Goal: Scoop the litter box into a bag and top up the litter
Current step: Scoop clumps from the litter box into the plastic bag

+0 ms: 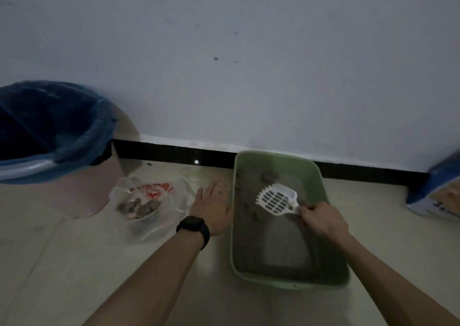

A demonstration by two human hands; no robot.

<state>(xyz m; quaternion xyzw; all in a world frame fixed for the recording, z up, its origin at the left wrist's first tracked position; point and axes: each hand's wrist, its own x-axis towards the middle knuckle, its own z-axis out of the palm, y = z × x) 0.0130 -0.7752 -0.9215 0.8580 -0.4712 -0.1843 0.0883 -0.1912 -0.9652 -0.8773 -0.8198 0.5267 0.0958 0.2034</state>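
Green litter box on the floor, grey litter thin inside; white slotted scoop over it; clear bag holding clumps alongside.

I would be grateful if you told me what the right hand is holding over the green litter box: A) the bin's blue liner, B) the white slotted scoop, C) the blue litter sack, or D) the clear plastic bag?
B: the right hand grips the handle of the white slotted scoop, which it holds above the grey litter in the green litter box.
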